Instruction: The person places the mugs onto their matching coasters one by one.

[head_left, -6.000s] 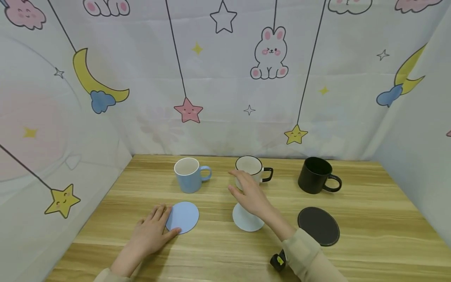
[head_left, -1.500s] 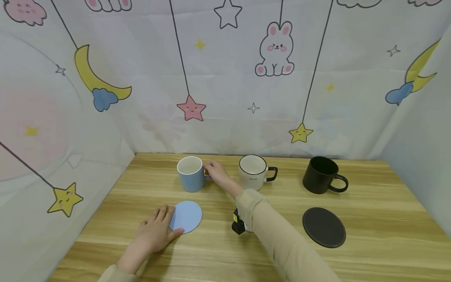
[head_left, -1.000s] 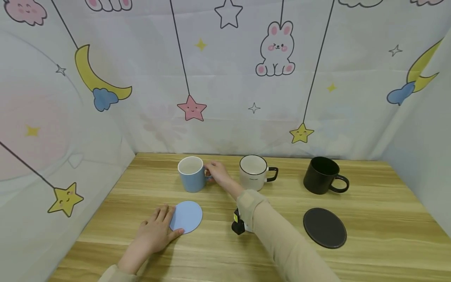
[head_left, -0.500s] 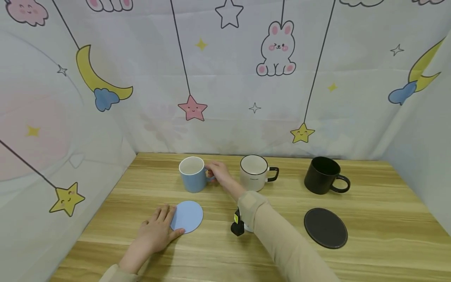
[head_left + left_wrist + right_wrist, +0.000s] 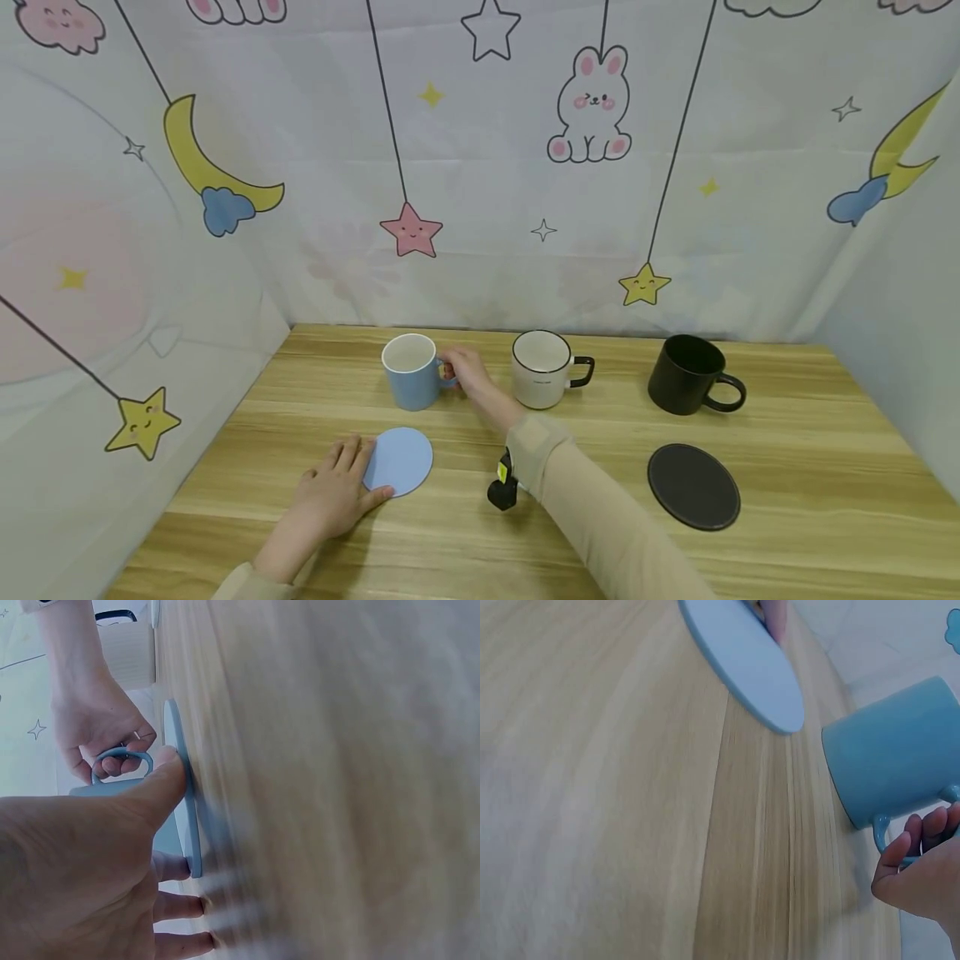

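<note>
Wooden table (cartoon-print backdrop)

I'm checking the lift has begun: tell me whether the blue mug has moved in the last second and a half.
No. The blue mug stands in its spot left of the white mug, the right hand gripping its handle.

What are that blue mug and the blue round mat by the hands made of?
Blue mug: looks like glazed ceramic, with a thick wall, white inside and soft sheen. Blue mat: a thin, flat, matte disc with a clean edge, perhaps silicone or coated board; the look leaves it open.
</note>
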`<state>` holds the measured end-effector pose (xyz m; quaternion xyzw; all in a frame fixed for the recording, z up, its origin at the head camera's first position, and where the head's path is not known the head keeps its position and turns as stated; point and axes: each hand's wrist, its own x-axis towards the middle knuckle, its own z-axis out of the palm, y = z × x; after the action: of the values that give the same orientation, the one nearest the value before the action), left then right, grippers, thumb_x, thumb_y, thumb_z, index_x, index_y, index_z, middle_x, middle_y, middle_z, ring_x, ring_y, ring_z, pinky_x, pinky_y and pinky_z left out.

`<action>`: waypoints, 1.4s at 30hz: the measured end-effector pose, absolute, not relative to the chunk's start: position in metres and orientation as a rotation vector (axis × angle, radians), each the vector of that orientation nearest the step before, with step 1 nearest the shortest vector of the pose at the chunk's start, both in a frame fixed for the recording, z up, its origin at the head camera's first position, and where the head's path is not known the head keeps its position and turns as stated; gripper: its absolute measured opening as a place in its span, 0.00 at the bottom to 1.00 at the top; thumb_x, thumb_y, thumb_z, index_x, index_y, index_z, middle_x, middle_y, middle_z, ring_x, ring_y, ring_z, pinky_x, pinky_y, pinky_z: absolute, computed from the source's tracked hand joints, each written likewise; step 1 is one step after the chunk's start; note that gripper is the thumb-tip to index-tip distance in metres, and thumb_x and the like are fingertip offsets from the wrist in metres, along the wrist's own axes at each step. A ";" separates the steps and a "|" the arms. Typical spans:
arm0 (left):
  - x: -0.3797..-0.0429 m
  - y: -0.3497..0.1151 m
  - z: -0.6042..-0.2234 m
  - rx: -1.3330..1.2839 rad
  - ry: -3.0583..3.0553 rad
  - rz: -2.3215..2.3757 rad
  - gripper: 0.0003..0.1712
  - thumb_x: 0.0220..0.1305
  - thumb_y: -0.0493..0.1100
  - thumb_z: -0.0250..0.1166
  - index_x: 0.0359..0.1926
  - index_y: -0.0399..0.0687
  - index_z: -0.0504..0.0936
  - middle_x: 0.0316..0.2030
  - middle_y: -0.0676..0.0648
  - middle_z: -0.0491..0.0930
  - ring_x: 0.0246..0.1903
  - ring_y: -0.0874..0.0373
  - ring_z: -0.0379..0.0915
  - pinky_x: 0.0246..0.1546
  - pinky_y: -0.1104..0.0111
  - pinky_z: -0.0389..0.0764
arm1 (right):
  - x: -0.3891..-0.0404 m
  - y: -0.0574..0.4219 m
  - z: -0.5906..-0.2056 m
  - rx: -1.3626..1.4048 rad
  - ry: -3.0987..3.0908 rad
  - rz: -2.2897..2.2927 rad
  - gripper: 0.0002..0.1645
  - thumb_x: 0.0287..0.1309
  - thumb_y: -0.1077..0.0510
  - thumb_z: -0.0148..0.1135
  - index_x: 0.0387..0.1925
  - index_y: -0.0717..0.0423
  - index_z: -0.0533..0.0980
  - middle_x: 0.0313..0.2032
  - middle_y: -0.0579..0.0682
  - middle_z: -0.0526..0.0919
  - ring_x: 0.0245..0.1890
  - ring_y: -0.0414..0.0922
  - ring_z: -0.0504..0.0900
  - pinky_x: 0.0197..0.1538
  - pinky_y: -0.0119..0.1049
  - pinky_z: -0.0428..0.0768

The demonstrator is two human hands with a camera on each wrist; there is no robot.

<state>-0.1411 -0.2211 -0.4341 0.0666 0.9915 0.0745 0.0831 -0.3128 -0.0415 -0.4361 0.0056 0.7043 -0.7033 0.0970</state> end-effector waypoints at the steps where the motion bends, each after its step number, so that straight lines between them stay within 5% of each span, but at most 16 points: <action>1: -0.141 -0.221 -0.434 0.199 2.961 0.224 0.48 0.62 0.65 0.57 0.71 0.36 0.58 0.70 0.29 0.56 0.68 0.28 0.53 0.52 0.30 0.66 | -0.312 -0.042 -0.437 0.023 2.076 -2.095 0.18 0.57 0.58 0.55 0.13 0.53 0.64 0.15 0.44 0.67 0.19 0.39 0.64 0.23 0.31 0.61; 42: -0.141 -0.222 -0.436 0.207 2.964 0.238 0.48 0.63 0.65 0.57 0.71 0.36 0.58 0.70 0.29 0.55 0.68 0.28 0.53 0.51 0.29 0.65 | -0.289 -0.032 -0.416 0.058 2.030 -2.170 0.18 0.60 0.58 0.51 0.15 0.50 0.63 0.19 0.43 0.67 0.26 0.40 0.67 0.34 0.35 0.65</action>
<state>-0.1412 -0.2217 -0.4361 0.0692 0.9912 0.0794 0.0804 -0.2885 -0.0319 -0.4162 0.0194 0.6804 -0.7276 0.0847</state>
